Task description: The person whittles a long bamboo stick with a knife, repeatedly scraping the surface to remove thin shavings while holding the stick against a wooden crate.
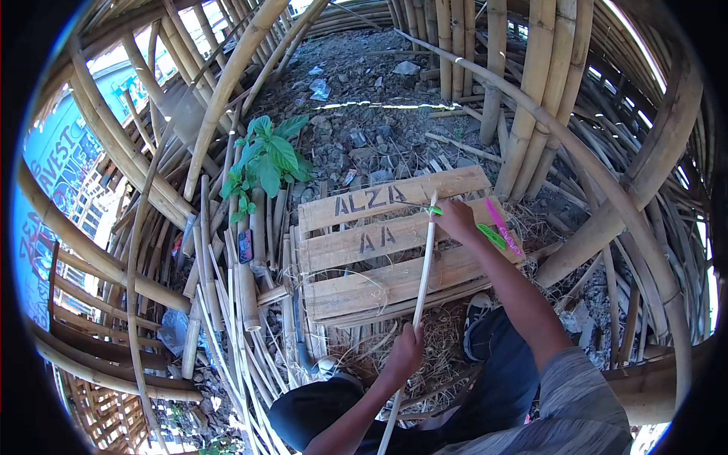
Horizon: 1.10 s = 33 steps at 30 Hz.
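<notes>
My left hand (pixel 405 353) is closed around a long, pale bamboo strip (pixel 425 282), which slants up from my lap over a wooden slatted crate (pixel 364 292). Near the strip's upper end, my right hand (pixel 456 221) is closed on a knife. Its thin dark blade (pixel 413 203) points left across the strip, with bright green at its base. More green (pixel 491 236) shows on the other side of the hand, apparently the handle. The crate bears stencilled black letters, and pink lettering (pixel 504 226) marks its right end.
Loose bamboo strips (pixel 239 356) lie at my left, beside a phone-like object (pixel 245 246) on bamboo poles. A leafy plant (pixel 269 159) grows behind them. Curved bamboo poles (pixel 591 163) surround me, with rubble (pixel 356 114) beyond the crate. Shavings (pixel 436 349) litter the ground near my feet.
</notes>
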Each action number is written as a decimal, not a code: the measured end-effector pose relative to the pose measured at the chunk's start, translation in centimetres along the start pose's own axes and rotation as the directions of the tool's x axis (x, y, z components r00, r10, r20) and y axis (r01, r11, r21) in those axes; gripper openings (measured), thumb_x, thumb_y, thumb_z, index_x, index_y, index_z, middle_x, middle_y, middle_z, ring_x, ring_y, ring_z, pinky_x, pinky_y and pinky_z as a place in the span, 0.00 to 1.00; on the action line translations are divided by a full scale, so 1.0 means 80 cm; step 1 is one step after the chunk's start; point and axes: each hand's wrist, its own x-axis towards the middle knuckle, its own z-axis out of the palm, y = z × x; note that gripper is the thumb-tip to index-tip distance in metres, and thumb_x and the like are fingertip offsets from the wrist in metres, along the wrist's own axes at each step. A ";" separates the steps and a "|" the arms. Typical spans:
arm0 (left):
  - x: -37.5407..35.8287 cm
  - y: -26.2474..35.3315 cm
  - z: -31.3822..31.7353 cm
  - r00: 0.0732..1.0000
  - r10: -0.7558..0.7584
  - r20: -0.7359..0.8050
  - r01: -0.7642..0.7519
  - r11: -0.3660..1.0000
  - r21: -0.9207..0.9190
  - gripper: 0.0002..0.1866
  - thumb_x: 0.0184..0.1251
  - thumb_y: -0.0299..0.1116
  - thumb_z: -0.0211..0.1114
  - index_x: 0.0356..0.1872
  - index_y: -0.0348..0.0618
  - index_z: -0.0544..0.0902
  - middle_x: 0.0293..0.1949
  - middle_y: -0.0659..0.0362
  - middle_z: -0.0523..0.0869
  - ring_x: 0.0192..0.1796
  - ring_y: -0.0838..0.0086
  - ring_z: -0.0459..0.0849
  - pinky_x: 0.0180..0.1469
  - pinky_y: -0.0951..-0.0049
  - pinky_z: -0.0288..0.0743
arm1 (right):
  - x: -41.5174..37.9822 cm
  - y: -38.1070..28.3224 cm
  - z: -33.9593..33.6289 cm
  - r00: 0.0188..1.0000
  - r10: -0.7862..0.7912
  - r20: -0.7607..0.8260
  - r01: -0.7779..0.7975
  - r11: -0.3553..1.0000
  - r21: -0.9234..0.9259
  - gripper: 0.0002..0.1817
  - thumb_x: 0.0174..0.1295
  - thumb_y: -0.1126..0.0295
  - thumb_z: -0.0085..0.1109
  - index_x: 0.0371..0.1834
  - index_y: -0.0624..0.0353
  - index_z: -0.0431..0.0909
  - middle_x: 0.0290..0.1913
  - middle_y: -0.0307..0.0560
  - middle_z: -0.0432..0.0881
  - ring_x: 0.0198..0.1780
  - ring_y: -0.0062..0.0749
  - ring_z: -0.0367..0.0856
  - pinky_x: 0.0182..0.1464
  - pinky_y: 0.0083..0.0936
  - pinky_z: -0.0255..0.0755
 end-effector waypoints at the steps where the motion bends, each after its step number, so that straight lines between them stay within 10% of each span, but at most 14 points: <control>1: 0.001 -0.002 0.001 1.000 0.000 0.000 0.000 1.000 0.001 0.17 0.74 0.40 0.44 0.34 0.33 0.64 0.18 0.37 0.73 0.22 0.37 0.72 0.22 0.43 0.63 | 0.003 -0.001 -0.006 0.998 0.010 0.058 -0.011 1.000 0.013 0.13 0.50 0.58 0.65 0.33 0.54 0.82 0.30 0.51 0.82 0.38 0.47 0.81 0.40 0.40 0.73; 7: 0.004 0.008 -0.002 0.968 -0.231 0.095 0.232 0.973 0.008 0.17 0.74 0.42 0.43 0.35 0.35 0.65 0.19 0.36 0.74 0.24 0.37 0.73 0.25 0.43 0.64 | 0.012 0.006 0.003 0.998 0.001 0.060 -0.005 0.997 0.071 0.14 0.51 0.59 0.65 0.36 0.54 0.81 0.31 0.52 0.82 0.39 0.48 0.81 0.42 0.43 0.73; 12: -0.001 0.001 0.002 0.994 -0.113 0.014 0.113 0.993 -0.026 0.17 0.74 0.43 0.43 0.35 0.35 0.66 0.20 0.36 0.74 0.26 0.36 0.74 0.27 0.41 0.64 | 0.022 0.013 0.018 0.997 0.069 -0.031 -0.064 0.991 0.120 0.14 0.52 0.59 0.63 0.38 0.56 0.81 0.30 0.53 0.82 0.37 0.49 0.81 0.40 0.43 0.73; 16: -0.016 -0.014 0.019 0.993 -0.119 0.008 0.119 0.993 -0.002 0.17 0.74 0.42 0.44 0.35 0.35 0.66 0.20 0.36 0.74 0.26 0.36 0.73 0.27 0.41 0.63 | 0.065 0.063 -0.025 0.816 0.288 -0.501 -0.163 0.946 0.279 0.12 0.53 0.61 0.62 0.37 0.55 0.79 0.29 0.53 0.82 0.33 0.50 0.81 0.36 0.43 0.74; 19: -0.021 -0.020 0.016 1.000 0.018 0.002 -0.018 1.000 -0.012 0.17 0.74 0.42 0.43 0.34 0.34 0.65 0.18 0.37 0.73 0.26 0.36 0.73 0.27 0.42 0.62 | 0.052 0.114 -0.062 0.883 0.252 -0.395 -0.095 0.922 0.375 0.13 0.54 0.61 0.61 0.39 0.54 0.78 0.32 0.54 0.82 0.35 0.51 0.81 0.38 0.44 0.74; 25: -0.011 0.009 0.000 0.976 -0.199 0.086 0.203 0.978 -0.049 0.19 0.74 0.44 0.42 0.34 0.34 0.66 0.19 0.37 0.73 0.27 0.36 0.73 0.27 0.42 0.63 | 0.017 0.127 -0.097 0.773 0.373 -0.513 -0.409 0.911 0.045 0.17 0.56 0.57 0.59 0.37 0.60 0.78 0.34 0.61 0.81 0.40 0.55 0.80 0.41 0.45 0.73; 31: 0.004 -0.018 0.005 0.960 -0.248 0.128 0.270 0.940 -0.207 0.20 0.74 0.48 0.41 0.34 0.39 0.66 0.17 0.47 0.74 0.18 0.49 0.73 0.20 0.55 0.64 | -0.015 0.082 -0.047 0.971 0.096 0.219 -0.168 0.926 0.338 0.29 0.59 0.42 0.52 0.32 0.65 0.77 0.28 0.58 0.81 0.32 0.49 0.81 0.36 0.38 0.72; 33: 0.013 -0.010 -0.009 0.779 -0.442 0.445 0.627 0.529 -0.571 0.22 0.74 0.53 0.39 0.32 0.44 0.67 0.14 0.66 0.63 0.13 0.80 0.63 0.14 0.74 0.56 | -0.036 0.039 -0.057 0.904 -0.072 0.422 -0.047 0.963 0.265 0.31 0.61 0.42 0.49 0.33 0.65 0.78 0.28 0.58 0.81 0.31 0.49 0.81 0.35 0.39 0.72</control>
